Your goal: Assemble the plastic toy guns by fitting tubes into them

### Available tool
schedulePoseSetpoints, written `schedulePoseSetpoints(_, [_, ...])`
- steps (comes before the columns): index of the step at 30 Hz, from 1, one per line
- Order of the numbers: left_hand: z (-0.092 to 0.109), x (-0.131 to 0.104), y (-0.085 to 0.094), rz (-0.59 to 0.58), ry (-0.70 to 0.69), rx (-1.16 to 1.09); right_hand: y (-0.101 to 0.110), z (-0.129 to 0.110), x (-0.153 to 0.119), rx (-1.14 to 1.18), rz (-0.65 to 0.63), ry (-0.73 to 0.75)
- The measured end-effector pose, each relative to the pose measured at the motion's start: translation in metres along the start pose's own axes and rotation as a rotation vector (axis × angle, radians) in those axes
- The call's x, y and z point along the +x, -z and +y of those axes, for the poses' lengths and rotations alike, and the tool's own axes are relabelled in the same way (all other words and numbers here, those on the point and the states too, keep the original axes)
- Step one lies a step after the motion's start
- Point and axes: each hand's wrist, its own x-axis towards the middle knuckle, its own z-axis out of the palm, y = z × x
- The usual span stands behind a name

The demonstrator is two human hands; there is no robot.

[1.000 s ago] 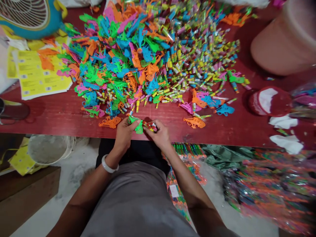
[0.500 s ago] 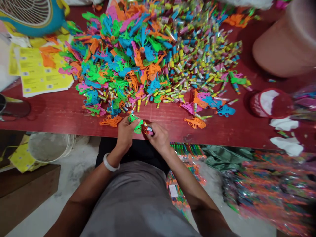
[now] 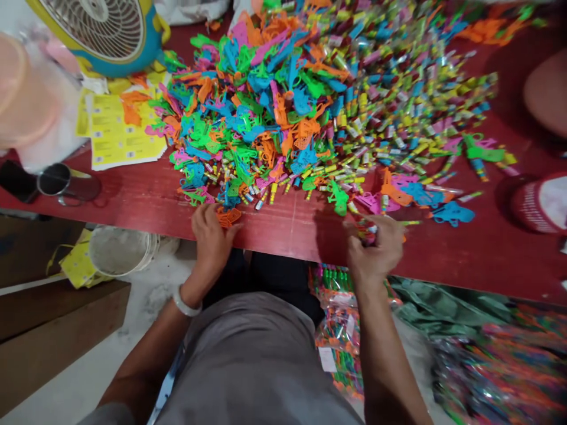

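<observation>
My left hand (image 3: pixel 210 236) rests at the table's front edge, thumb and fingers apart. Its fingertips are beside an orange lattice-patterned plastic toy piece (image 3: pixel 228 217); whether they touch it is unclear. Further right, my right hand (image 3: pixel 376 248) is low over the table with its fingers curled round a few small coloured tubes (image 3: pixel 367 231), partly hidden by the fingers. Just beyond it lies a green plastic toy piece (image 3: pixel 339 198). A heap of toy pieces (image 3: pixel 248 118) in green, blue, orange and pink spreads behind both hands, running into a heap of small tubes (image 3: pixel 398 118).
On the left are a fan (image 3: pixel 97 29), yellow printed sheets (image 3: pixel 124 133) and a metal mug (image 3: pixel 68 184). A red basket (image 3: pixel 538 203) stands at the right. Below the red table (image 3: pixel 283 227) are a bucket (image 3: pixel 121 251) and bagged toys (image 3: pixel 500 366).
My hands have moved apart, the left slightly left and the right well to the right. The green toy piece has left my left hand; one now lies near my right hand. The view shifted.
</observation>
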Motion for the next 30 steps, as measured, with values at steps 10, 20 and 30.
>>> schedulePoseSetpoints(10, [-0.015, -0.006, -0.008, -0.163, -0.352, -0.170, -0.079, -0.080, -0.036, 0.503, -0.664, -0.131])
schedulePoseSetpoints(20, [0.032, -0.011, -0.024, -0.515, 0.636, -1.249, -0.049, -0.065, -0.046, 0.547, -0.550, 0.237])
schedulePoseSetpoints(30, [0.037, -0.013, -0.031, -0.393, 0.558, -1.203, -0.047, -0.062, -0.035, 0.472, -0.691, -0.331])
